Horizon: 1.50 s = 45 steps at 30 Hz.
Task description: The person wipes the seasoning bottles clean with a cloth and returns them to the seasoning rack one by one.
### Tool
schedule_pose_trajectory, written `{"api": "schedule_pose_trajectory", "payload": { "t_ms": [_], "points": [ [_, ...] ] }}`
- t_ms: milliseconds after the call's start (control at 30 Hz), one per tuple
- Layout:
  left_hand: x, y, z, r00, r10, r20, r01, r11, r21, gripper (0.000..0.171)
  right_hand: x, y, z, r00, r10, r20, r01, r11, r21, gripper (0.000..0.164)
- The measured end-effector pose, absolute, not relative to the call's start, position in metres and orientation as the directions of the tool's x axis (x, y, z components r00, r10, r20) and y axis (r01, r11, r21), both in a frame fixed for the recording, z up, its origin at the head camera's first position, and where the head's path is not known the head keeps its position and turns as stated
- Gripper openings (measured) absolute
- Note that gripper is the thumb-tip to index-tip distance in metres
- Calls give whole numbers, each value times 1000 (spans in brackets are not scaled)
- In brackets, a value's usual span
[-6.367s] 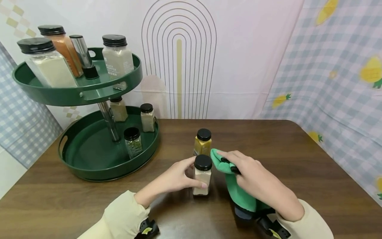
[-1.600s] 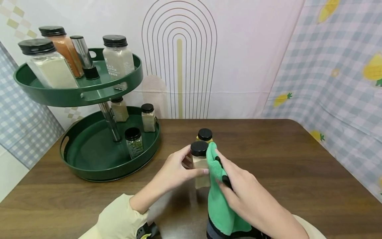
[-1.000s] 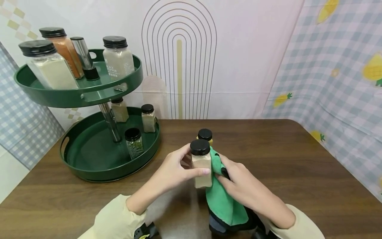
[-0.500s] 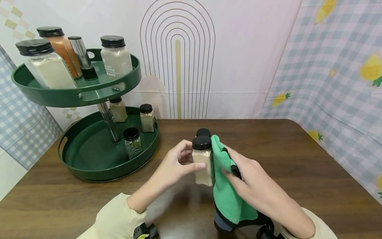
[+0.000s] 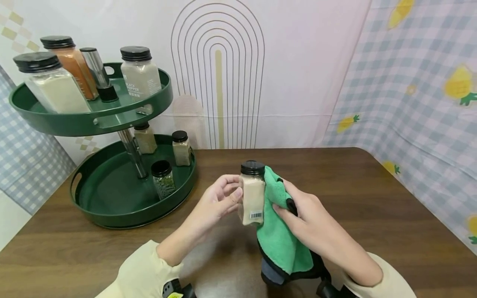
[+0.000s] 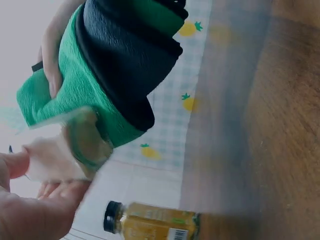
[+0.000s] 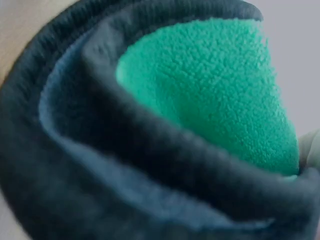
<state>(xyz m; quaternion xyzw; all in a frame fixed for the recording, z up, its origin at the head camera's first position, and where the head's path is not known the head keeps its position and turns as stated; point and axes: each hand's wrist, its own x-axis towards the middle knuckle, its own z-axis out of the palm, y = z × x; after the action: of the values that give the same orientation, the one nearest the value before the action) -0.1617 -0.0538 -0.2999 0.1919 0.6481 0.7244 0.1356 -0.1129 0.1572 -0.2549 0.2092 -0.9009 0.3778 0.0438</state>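
A spice jar [image 5: 253, 194] with a black lid and pale powder is held upright above the table, a barcode label facing the camera. My left hand [image 5: 218, 198] holds its left side between thumb and fingers. In my right hand [image 5: 307, 217] I grip a green microfibre cloth [image 5: 283, 244] with a dark backing, pressed against the jar's right side. The left wrist view catches the jar [image 6: 65, 147] blurred, the cloth [image 6: 100, 95] touching it. The cloth [image 7: 215, 85] fills the right wrist view, where the right hand is mostly hidden.
A jar of yellow powder [image 6: 160, 220] stands on the table, hidden in the head view. At left is a two-tier green rack: its upper tray [image 5: 71, 126] bears larger jars and a metal-and-black cylinder, its lower tray [image 5: 108, 215] several small jars.
The pale jar has risen off the table and turned, bringing its barcode into view. The cloth has come from beside it onto its right side. My left thumb has shifted to the jar's left edge.
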Motion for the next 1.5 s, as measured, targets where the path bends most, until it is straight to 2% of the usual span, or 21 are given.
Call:
{"api": "schedule_pose_trajectory", "payload": {
  "t_ms": [67,233,333,433,567,767,867,1067,1333,1500],
  "points": [
    [-159,-53,-299,-886,444,130,100,-90,991,42,-112,154,-256,-908,-326,265,-418,636,-649,45],
    [-155,-50,-298,-871,427,243,296,62,953,50,-110,149,-258,-901,-304,311,-435,645,-629,48],
    [-155,-49,-298,-881,392,264,347,157,925,53,-108,147,-259,-890,-308,335,-454,653,-606,52],
    [-154,-50,-296,-901,341,268,355,227,907,52,-107,146,-261,-877,-318,359,-477,662,-578,57],
    [-152,-53,-291,-912,308,271,350,239,906,52,-112,146,-265,-873,-340,349,-485,673,-558,53],
    [-149,-56,-284,-904,315,289,358,187,915,51,-126,144,-280,-890,-408,201,-443,673,-593,44],
    [-149,-57,-283,-903,315,293,364,199,910,50,-127,143,-282,-900,-400,176,-417,666,-618,44],
    [-151,-58,-287,-919,310,242,333,287,898,50,-118,142,-274,-918,-336,213,-390,660,-642,45],
    [-156,-56,-295,-929,290,229,331,375,866,50,-110,142,-268,-879,-267,395,-463,673,-577,51],
    [-154,-53,-295,-928,296,226,323,338,884,49,-116,143,-272,-884,-293,365,-460,688,-562,51]
  ]
}}
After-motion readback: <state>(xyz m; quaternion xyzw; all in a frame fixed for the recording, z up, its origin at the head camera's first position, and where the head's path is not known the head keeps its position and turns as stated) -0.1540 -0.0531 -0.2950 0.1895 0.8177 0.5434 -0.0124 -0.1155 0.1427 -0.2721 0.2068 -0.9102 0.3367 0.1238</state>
